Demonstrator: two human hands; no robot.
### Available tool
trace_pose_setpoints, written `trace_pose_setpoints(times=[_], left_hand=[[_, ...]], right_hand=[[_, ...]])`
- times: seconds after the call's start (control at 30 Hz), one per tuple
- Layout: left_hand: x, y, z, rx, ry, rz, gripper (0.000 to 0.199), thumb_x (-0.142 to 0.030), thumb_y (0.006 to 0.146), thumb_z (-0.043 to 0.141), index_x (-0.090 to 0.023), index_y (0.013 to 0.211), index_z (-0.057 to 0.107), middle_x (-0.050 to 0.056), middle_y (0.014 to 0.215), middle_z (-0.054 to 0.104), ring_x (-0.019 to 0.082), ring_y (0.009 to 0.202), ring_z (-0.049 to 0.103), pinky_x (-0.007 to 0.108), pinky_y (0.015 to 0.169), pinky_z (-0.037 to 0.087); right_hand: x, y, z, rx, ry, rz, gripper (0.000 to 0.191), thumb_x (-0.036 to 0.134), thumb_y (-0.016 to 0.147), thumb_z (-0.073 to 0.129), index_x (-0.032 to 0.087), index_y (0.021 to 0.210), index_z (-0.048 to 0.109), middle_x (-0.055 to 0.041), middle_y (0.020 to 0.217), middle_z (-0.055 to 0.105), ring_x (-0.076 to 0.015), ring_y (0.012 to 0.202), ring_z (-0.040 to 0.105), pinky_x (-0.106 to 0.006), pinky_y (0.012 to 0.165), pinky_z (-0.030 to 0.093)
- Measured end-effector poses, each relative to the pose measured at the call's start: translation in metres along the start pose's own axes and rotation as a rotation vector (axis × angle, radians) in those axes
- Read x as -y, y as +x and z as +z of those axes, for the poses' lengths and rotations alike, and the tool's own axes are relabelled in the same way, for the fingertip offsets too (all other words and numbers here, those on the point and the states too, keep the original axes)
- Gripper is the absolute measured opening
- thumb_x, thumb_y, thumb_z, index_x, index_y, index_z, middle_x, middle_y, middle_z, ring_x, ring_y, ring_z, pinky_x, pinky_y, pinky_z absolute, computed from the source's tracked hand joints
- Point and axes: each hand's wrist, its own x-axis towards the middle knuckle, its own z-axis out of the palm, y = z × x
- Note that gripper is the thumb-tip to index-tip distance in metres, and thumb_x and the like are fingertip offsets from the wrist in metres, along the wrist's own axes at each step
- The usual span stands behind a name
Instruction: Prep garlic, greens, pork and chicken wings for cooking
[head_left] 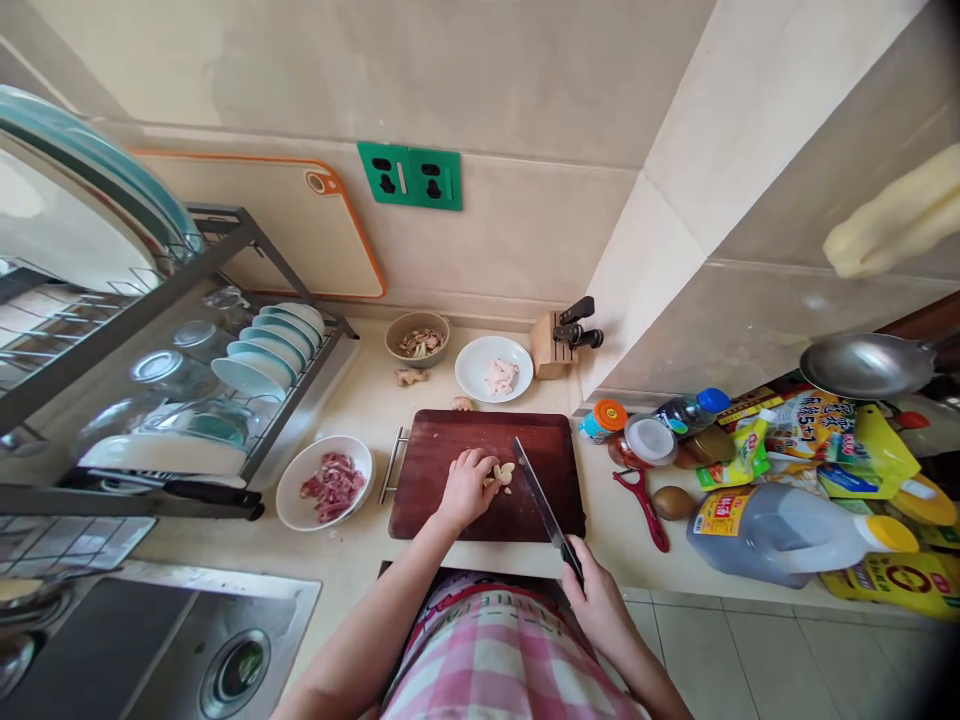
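Head view, and look at that pale surface (pixel 352 420), a steel dish rack (pixel 112 330) up at 10 o'clock, a dark wooden cutting board (pixel 427 470) dead ahead at 12! Right hand (pixel 600 605) clamped on a black-handled steel chef's knife (pixel 544 500); left hand (pixel 469 488) curled, fingers together, pinning garlic cloves (pixel 501 475) at its 3 o'clock, some tucked behind the fingertips.

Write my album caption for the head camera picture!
Left hand steadies garlic cloves on a cutting board; right hand grips a chef's knife.

Head-worn view, facing forward and down (wide), close above both hands (pixel 469 490) (pixel 596 605)
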Motion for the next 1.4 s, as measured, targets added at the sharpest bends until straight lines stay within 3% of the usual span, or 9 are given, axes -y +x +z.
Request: trace_pose_setpoints(times=[0.17, 0.33, 0.47, 0.87, 1.07, 1.2, 1.4], left_hand=[[0.004, -0.004, 0.004, -0.044, -0.012, -0.101, 0.028, -0.028, 0.08, 0.066, -0.024, 0.107, 0.061, 0.007, 0.111, 0.06, 0.027, 0.107, 0.049, 0.037, 0.082, 0.04], [-0.006, 0.003, 0.009, -0.027, -0.045, 0.007, 0.02, -0.03, 0.085, 0.061, -0.026, 0.104, 0.065, 0.006, 0.113, 0.061, 0.027, 0.109, 0.049, 0.039, 0.084, 0.039], [-0.012, 0.007, 0.015, -0.021, -0.036, 0.025, 0.014, -0.03, 0.09, 0.054, -0.024, 0.093, 0.067, 0.006, 0.104, 0.065, 0.026, 0.106, 0.05, 0.039, 0.081, 0.037], [-0.011, 0.005, 0.029, -0.152, -0.035, 0.032, 0.019, -0.032, 0.093, 0.05, -0.022, 0.088, 0.065, 0.005, 0.098, 0.069, 0.025, 0.104, 0.052, 0.038, 0.082, 0.034], [-0.01, 0.003, 0.027, -0.144, -0.052, 0.059, 0.015, -0.03, 0.092, 0.052, -0.024, 0.091, 0.065, 0.003, 0.101, 0.07, 0.024, 0.103, 0.053, 0.039, 0.081, 0.034], [-0.01, 0.005, 0.027, -0.129, -0.048, 0.054, 0.014, -0.028, 0.091, 0.054, -0.024, 0.088, 0.066, 0.003, 0.098, 0.071, 0.025, 0.104, 0.052, 0.039, 0.082, 0.034], [-0.012, 0.008, 0.025, -0.099, -0.045, 0.029, 0.017, -0.03, 0.092, 0.052, -0.025, 0.092, 0.068, 0.004, 0.099, 0.071, 0.026, 0.106, 0.051, 0.04, 0.084, 0.034]], right_hand=[[0.016, 0.023, -0.01, 0.092, -0.201, -0.029, 0.044, 0.047, 0.092, 0.027, 0.019, 0.115, 0.052, -0.009, 0.086, 0.07, -0.0235, 0.077, 0.067, -0.032, 0.07, 0.05], [0.03, 0.038, -0.006, 0.101, -0.315, -0.108, 0.04, 0.042, 0.094, 0.026, 0.018, 0.118, 0.048, -0.0114, 0.097, 0.069, -0.0243, 0.085, 0.068, -0.031, 0.071, 0.049], [0.033, 0.048, 0.003, 0.149, -0.407, -0.095, 0.039, 0.036, 0.095, 0.027, 0.013, 0.119, 0.047, -0.0149, 0.095, 0.07, -0.0269, 0.085, 0.068, -0.032, 0.069, 0.047], [0.032, 0.052, 0.004, 0.123, -0.429, -0.141, 0.033, 0.033, 0.097, 0.028, 0.015, 0.115, 0.049, -0.0112, 0.088, 0.071, -0.0238, 0.079, 0.069, -0.028, 0.063, 0.045], [0.037, 0.05, -0.001, 0.104, -0.426, -0.16, 0.032, 0.034, 0.097, 0.031, 0.017, 0.117, 0.049, -0.0108, 0.093, 0.071, -0.0231, 0.082, 0.07, -0.027, 0.063, 0.044], [0.044, 0.051, -0.001, 0.184, -0.486, -0.1, 0.031, 0.03, 0.097, 0.03, 0.014, 0.117, 0.049, -0.0105, 0.085, 0.071, -0.0235, 0.078, 0.069, -0.027, 0.062, 0.042], [0.045, 0.051, -0.008, 0.198, -0.436, -0.095, 0.033, 0.033, 0.098, 0.03, 0.017, 0.121, 0.047, -0.0105, 0.095, 0.071, -0.0228, 0.085, 0.069, -0.027, 0.066, 0.042]])
